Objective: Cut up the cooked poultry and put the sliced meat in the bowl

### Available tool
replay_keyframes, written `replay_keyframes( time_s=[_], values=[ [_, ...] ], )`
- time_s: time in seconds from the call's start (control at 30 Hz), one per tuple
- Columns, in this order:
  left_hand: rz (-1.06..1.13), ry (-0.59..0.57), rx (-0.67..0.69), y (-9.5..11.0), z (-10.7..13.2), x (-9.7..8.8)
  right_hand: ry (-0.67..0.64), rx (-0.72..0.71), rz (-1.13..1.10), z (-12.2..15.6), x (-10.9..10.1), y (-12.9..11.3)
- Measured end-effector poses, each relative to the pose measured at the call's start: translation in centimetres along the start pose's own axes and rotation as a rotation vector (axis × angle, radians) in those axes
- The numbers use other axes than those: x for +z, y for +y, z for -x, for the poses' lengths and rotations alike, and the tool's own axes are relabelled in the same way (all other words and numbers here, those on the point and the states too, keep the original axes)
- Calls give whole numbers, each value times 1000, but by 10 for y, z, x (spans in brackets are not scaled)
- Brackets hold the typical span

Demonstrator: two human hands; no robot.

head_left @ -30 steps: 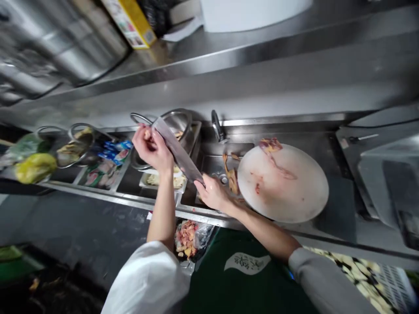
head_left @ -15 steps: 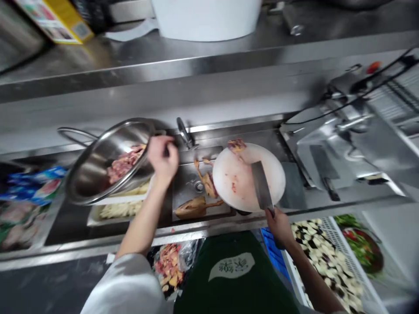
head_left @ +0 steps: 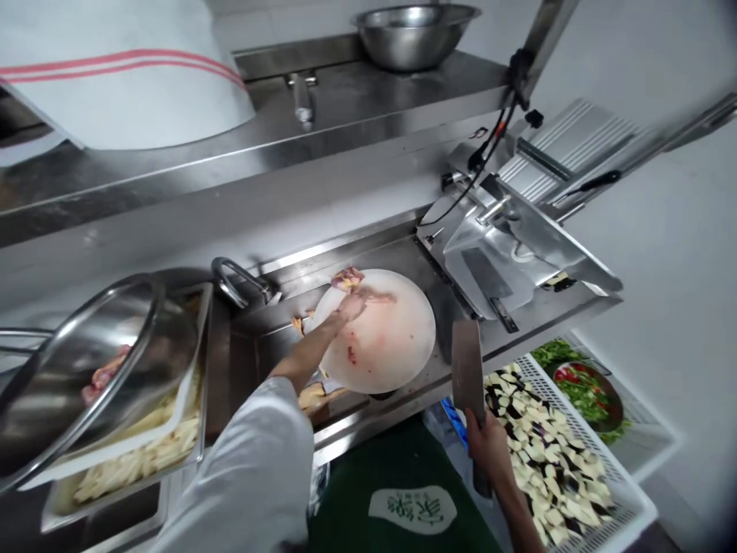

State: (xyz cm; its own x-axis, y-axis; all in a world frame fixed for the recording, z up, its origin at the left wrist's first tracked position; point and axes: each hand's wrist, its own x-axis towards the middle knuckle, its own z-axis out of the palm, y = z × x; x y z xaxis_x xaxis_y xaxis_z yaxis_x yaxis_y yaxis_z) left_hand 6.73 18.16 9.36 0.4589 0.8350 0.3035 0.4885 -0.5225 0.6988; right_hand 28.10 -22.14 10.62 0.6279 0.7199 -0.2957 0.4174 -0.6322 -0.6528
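Observation:
My left hand (head_left: 351, 306) reaches across to the far edge of a round white cutting board (head_left: 391, 346) and rests on a strip of raw meat (head_left: 374, 294); another raw poultry piece (head_left: 346, 279) lies just beyond its fingers. The fingers look curled on the meat. My right hand (head_left: 489, 445) is closed around the handle of a cleaver (head_left: 467, 369), blade pointing up and away, held off the board's right side above a white crate.
A steel bowl (head_left: 86, 369) with raw meat sits tilted over trays of pale strips (head_left: 143, 453) at left. A meat slicer (head_left: 518, 238) stands at right. White crates hold cut aubergine (head_left: 546, 453) and greens (head_left: 581, 384). A faucet (head_left: 239, 280) is behind the sink.
My left hand let go of the steel bowl and moved right onto the meat on the board. The cleaver came off the board and now hangs right of it. The view swung right.

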Motion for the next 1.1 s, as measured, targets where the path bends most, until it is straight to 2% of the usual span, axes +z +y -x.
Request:
replay_keyframes(
  time_s=[0.07, 0.17, 0.23, 0.3, 0.37, 0.5, 0.57, 0.6, 0.7, 0.83, 0.9, 1.0, 1.1],
  values=[
    [154, 94, -97, 13, -21, -16, -11, -8, 57, -17, -4, 4],
    [524, 433, -300, 40, -48, -46, -88, -27, 171, -50, -10, 0],
    [762, 603, -350, 58, -50, -66, -146, -73, 238, -72, -13, -11],
    [937, 655, -380, 70, -34, -81, -202, -143, 295, -92, -16, -25],
    [1010, 678, -474, 73, -4, -84, -262, -207, 363, -109, -17, -38],
    [995, 857, -906, 62, 67, -61, -361, -297, 505, -128, -10, -54],
    [985, 943, -1073, 55, 87, -50, -405, -336, 557, -132, -4, -54],
    [990, 974, -1102, 53, 92, -48, -427, -353, 577, -133, -2, -54],
    [1071, 981, -1001, 53, 87, -61, -473, -372, 632, -133, 4, -52],
    [1190, 868, -762, 62, 64, -96, -484, -375, 655, -132, 7, -51],
    [1197, 828, -681, 65, 61, -104, -492, -382, 635, -131, 7, -51],
    [1163, 744, -631, 65, 79, -88, -510, -378, 576, -128, 6, -48],
    [1036, 598, -780, 57, 118, -53, -508, -362, 484, -124, 4, -41]
  ],
)
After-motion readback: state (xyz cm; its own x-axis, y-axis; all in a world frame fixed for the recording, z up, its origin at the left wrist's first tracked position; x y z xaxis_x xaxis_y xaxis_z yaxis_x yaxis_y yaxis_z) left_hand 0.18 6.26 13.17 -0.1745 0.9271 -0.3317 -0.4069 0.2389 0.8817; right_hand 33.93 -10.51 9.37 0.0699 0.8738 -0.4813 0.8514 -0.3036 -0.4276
